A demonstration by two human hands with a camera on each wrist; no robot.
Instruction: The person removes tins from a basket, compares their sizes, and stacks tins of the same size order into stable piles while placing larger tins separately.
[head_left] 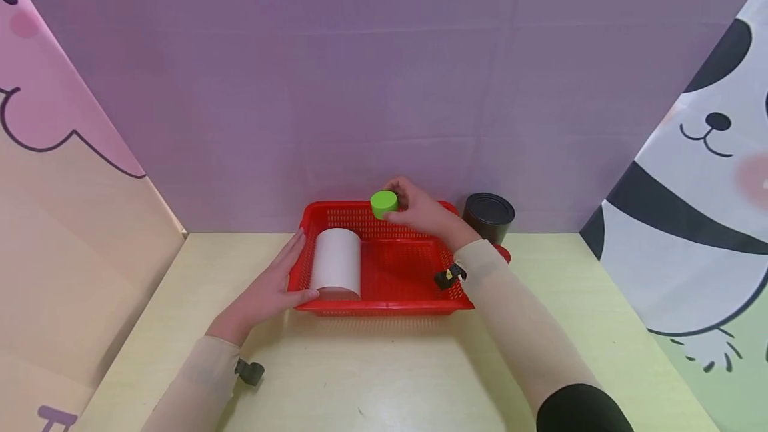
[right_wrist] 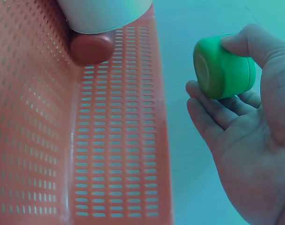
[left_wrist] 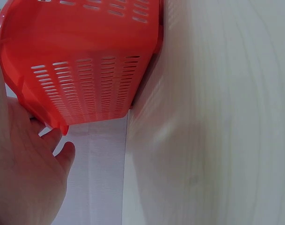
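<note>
A red perforated plastic basket (head_left: 396, 265) stands on the table. My left hand (head_left: 273, 289) rests along its left rim, fingers extended, the thumb at the front corner. In the left wrist view, the fingertips (left_wrist: 65, 157) are by the basket's rim (left_wrist: 62, 129). My right hand (head_left: 420, 209) pinches a small green round container (right_wrist: 222, 68) between thumb and fingers, above the basket's back rim. Inside the basket, on the left, lies a white cylinder (head_left: 337, 259). A reddish-brown rounded piece (right_wrist: 91, 48) shows at its end; how they connect cannot be told.
A dark can with a black lid (head_left: 489, 209) stands behind the basket's right back corner, partly hidden by my right arm. A purple backdrop (head_left: 384, 85) rises behind the pale wooden table (head_left: 384, 372). Printed panels stand at both sides, a panda (head_left: 714, 219) on the right one.
</note>
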